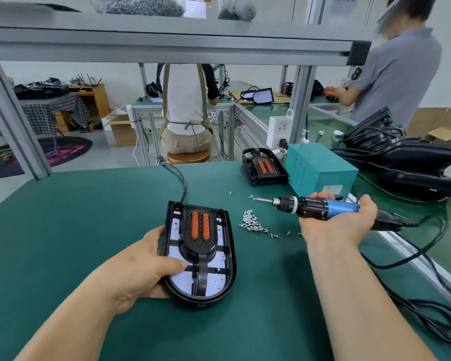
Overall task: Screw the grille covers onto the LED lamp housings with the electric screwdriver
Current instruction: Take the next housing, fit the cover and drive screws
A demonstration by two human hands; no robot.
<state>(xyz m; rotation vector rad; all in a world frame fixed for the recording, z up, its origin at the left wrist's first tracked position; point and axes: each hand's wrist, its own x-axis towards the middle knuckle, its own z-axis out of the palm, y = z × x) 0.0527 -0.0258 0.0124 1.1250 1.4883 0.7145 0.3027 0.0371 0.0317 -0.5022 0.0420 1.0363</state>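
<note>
— Green surface (76,230), centre of frame: lamp housing (202,301) lies flat with the grille cover (199,230) seated in it, orange strips up. Left hand?
— Left hand (151,264) grips the housing's left edge, thumb on the white LED board. Right hand (341,222), centre right, is palm up with fingers curled round the electric screwdriver (310,205). The bit points left, in the air, and I see no screw on it.
— So the step is fetching a screw?
— Probably. Loose screws (251,222) lie just right of the housing, below the bit. I'd seat one on the tip, stand the tool upright over a cover hole and press the housing down so it can't spin. Can't tell if any screw is in yet.
— Anything in the way?
— The thumb is close to the cover's lower stem and may crowd a hole there. Black cable (414,251) loops at lower right and could drag.
— Rest?
— Second housing (264,166), upper centre-right, sits beside a teal box (320,170). More black housings at far right, people at benches behind.
</note>
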